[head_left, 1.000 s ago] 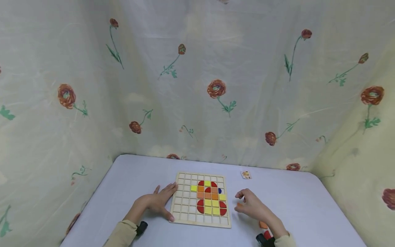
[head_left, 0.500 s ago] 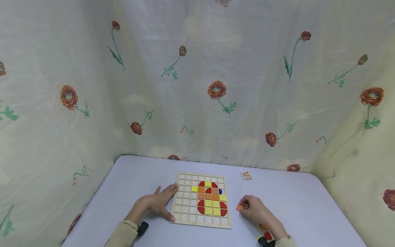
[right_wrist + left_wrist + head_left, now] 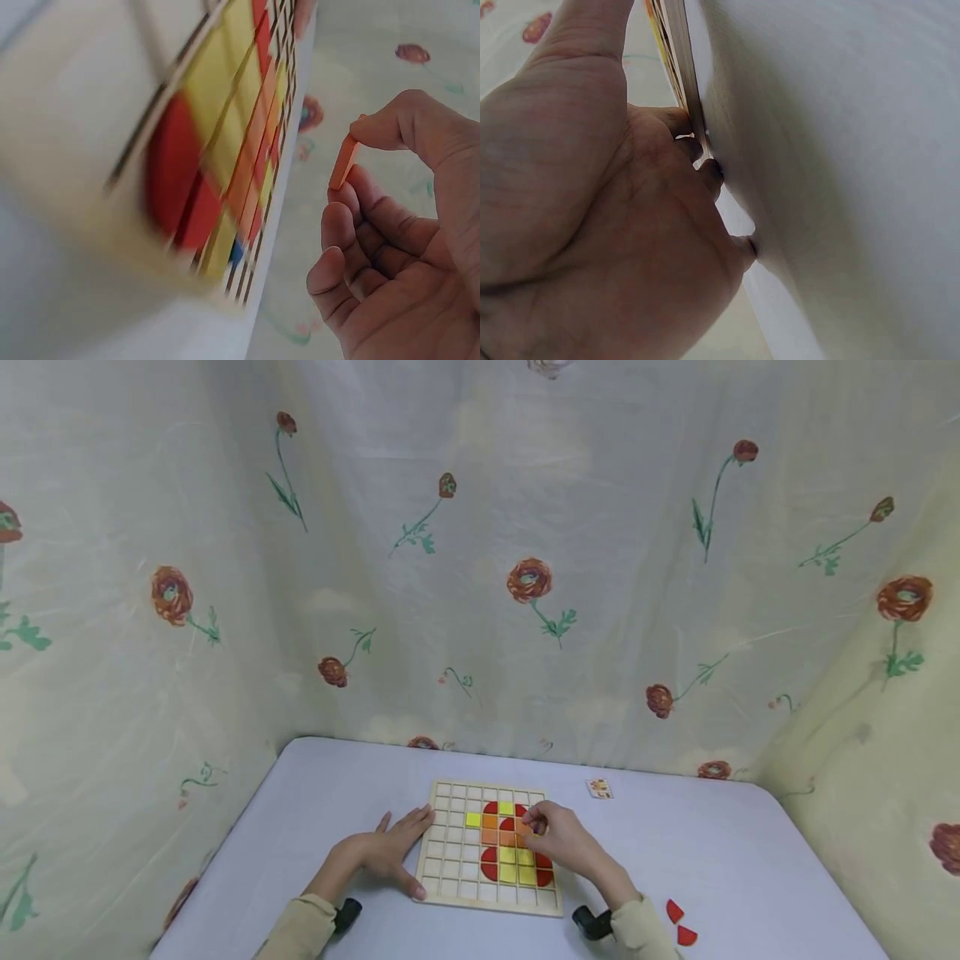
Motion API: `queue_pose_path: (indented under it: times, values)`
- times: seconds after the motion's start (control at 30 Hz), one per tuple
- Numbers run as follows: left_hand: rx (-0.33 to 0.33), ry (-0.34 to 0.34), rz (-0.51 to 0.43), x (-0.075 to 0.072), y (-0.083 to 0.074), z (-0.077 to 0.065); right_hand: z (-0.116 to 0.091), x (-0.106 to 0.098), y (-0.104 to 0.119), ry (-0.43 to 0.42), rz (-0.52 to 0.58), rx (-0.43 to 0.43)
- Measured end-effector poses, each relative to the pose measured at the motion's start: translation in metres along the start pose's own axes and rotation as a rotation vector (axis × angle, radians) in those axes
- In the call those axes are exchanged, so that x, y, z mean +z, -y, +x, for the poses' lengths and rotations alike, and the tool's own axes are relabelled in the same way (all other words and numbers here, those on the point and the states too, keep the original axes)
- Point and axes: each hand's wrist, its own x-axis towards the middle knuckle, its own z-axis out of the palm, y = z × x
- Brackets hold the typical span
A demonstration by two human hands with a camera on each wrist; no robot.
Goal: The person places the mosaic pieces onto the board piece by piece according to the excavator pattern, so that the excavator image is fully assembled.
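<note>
A square wooden grid board (image 3: 448, 866) lies on the table, its right half bearing a pattern of yellow, orange and red tiles. My left hand (image 3: 386, 852) rests spread at its left edge, thumb at the near corner and fingertips further up the side. In the left wrist view, the fingers of that hand (image 3: 637, 210) lie against the board's edge. My right hand (image 3: 567, 842) is over the board's right side. Between thumb and fingertips it pinches an orange square tile (image 3: 346, 160). A blue tile (image 3: 237, 252) shows on the board in the right wrist view.
Two red quarter-round tiles, one upper (image 3: 674, 911) and one lower (image 3: 687, 935), lie on the table right of my right forearm. A small picture card (image 3: 600, 788) lies beyond the board at the right. A flowered curtain (image 3: 480, 568) surrounds the table.
My right hand has carried the orange tile leftward, from beside the board to over its right side. Red tiles show fully where the forearm was. My left hand has stayed put.
</note>
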Motion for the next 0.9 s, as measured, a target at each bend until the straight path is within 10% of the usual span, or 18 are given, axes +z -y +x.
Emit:
queue_pose_path:
  times: [0.3, 0.9]
  values:
    - [0.033, 0.008, 0.006, -0.002, -0.001, -0.004, 0.051, 0.041, 0.036, 0.098, -0.055, -0.223]
    - [0.027, 0.006, 0.012, -0.003, -0.001, -0.004, 0.079, 0.064, 0.045, 0.151, -0.054, -0.207]
